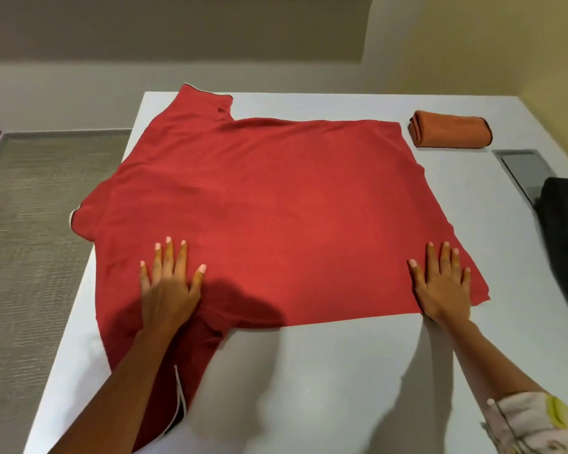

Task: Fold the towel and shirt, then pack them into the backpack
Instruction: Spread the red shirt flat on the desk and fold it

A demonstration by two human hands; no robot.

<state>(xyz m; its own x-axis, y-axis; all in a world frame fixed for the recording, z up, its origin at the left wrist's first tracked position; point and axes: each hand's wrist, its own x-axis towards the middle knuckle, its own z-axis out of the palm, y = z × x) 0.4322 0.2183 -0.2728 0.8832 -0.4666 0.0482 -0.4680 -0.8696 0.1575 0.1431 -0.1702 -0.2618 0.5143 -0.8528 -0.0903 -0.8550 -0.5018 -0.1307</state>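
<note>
A red shirt [269, 204] lies spread flat across the white table [325, 381], collar to the left and hem to the right. One sleeve reaches the far edge, the other hangs toward me. My left hand [169, 283] rests flat, fingers apart, on the shirt near its shoulder. Over at the hem's near corner, my right hand [443, 283] presses palm down with spread fingers. An orange towel [450, 128] sits folded at the table's far right. A dark backpack [564, 244] shows partly at the right edge.
A grey recessed panel [522, 165] is set into the table between the towel and the backpack. Carpeted floor [30, 224] lies beyond the table's left edge. A wall runs behind the table.
</note>
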